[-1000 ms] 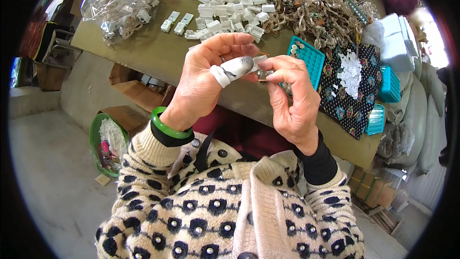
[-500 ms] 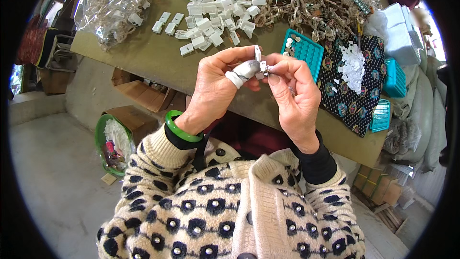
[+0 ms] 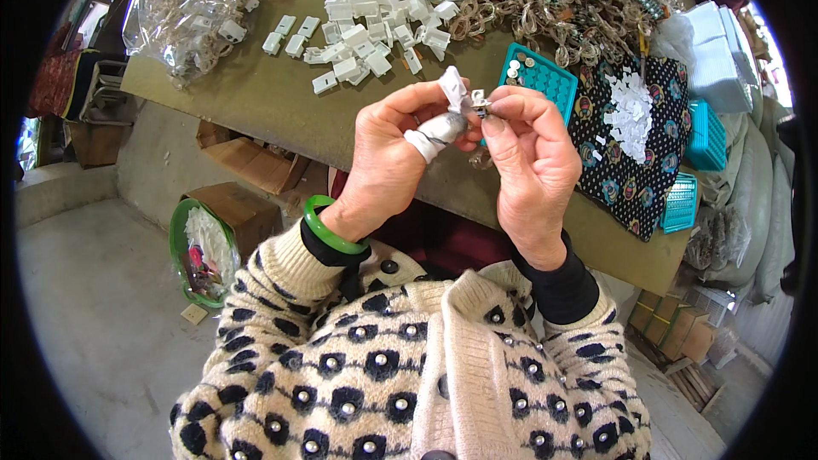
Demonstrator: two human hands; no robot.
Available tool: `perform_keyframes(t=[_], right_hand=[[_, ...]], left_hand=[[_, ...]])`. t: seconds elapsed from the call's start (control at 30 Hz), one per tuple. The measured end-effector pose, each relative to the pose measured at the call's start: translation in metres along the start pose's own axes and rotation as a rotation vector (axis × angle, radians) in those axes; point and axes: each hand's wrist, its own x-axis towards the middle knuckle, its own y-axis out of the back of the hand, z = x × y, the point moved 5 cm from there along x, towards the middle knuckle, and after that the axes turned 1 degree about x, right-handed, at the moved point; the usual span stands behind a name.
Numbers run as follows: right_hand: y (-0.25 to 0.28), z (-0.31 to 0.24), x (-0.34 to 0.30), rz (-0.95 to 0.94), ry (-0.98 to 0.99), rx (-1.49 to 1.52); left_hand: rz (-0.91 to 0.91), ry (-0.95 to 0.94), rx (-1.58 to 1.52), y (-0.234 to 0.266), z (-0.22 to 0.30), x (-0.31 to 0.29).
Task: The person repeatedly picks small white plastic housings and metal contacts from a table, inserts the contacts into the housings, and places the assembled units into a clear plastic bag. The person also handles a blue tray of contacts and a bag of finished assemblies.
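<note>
Above the table's near edge my two hands are close together. My left hand [image 3: 388,149], its thumb wrapped in a white covering [image 3: 434,135] with a grey tip, is closed on a white plastic piece [image 3: 453,89] held up between thumb and index finger. Just beside it, my right hand [image 3: 535,166] pinches a small white part with metal on it [image 3: 480,100] between thumb and fingers. The two parts are very close; whether they touch I cannot tell. A clear loop [image 3: 482,158] hangs below the right fingertips. Fingers hide much of both parts.
On the table [image 3: 256,111] lie a heap of white plastic housings [image 3: 366,30], tangled clear cords [image 3: 554,4] and a filled clear bag [image 3: 200,8]. A teal tray [image 3: 545,85] holds round pieces. Small white flakes [image 3: 629,115] lie on patterned cloth [image 3: 626,196]. A green bin [image 3: 176,243] stands lower left.
The white piece in my left hand has turned and shows a broader face. My right hand has shifted slightly right, and a clear loop now shows below its fingertips.
</note>
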Motion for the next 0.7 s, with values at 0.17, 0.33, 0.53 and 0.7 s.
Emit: perform_keyframes(t=[0.17,0.33,0.53,0.7], right_hand=[[0.007,0.002,0.0,0.059,-0.145,-0.123],[0.006,0.004,-0.001,0.029,-0.207,-0.033],[0.002,-0.002,-0.001,0.024,-0.255,0.017],[-0.006,-0.006,-0.001,0.001,-0.302,-0.026]], left_hand=[[-0.016,0.145,-0.237,0.01,-0.001,0.001],[-0.068,0.14,-0.195,0.011,-0.003,-0.002],[-0.084,0.075,-0.236,0.016,-0.002,-0.004],[-0.117,0.022,-0.175,0.016,0.004,-0.008]])
